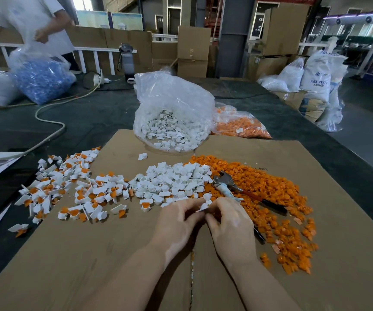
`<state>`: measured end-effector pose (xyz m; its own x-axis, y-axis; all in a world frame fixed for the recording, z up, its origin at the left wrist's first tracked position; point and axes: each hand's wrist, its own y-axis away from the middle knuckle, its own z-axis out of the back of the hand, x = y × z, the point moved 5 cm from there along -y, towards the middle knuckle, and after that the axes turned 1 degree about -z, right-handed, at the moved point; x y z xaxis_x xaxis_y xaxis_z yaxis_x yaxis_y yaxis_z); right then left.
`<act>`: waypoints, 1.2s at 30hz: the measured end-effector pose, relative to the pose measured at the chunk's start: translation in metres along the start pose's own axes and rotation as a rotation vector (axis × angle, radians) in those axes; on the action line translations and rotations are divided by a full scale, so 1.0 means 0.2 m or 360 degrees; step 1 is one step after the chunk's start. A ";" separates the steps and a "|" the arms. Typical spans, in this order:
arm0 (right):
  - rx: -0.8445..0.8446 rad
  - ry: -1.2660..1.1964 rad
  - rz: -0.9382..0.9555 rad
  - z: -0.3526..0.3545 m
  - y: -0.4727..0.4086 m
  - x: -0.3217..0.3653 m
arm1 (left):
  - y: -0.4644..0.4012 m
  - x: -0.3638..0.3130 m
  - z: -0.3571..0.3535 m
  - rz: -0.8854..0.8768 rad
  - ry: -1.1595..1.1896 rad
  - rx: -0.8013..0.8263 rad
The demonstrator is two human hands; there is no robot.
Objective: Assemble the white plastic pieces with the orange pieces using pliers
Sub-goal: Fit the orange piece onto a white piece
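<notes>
Between heaps, hands (203, 217) on white piece (204, 206)

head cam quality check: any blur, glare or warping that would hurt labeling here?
Head view: strong wide-angle warping, edges bow outward; the person at top left is motion-blurred; window glare behind them; clear bag shows mild sheen; both hands, left hand and right hand, and the white piece they pinch are sharp, softly lit.
</notes>
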<state>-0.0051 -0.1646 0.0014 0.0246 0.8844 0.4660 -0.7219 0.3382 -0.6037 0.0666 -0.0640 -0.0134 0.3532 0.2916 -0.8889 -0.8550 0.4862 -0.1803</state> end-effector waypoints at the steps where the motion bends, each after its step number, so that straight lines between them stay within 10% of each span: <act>1: 0.0019 -0.0029 -0.0022 0.00 0.00 0.00 | 0.00 -0.01 0.00 -0.0034 -0.0030 -0.0031; 36: 0.0197 0.0324 0.0050 -0.06 0.00 0.02 | 0.01 0.05 0.03 0.0140 0.0127 -0.0286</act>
<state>0.0024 -0.1570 -0.0040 0.1307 0.9447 0.3009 -0.8034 0.2787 -0.5262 0.0713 -0.0545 -0.0205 0.2489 0.2568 -0.9339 -0.9378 0.3047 -0.1662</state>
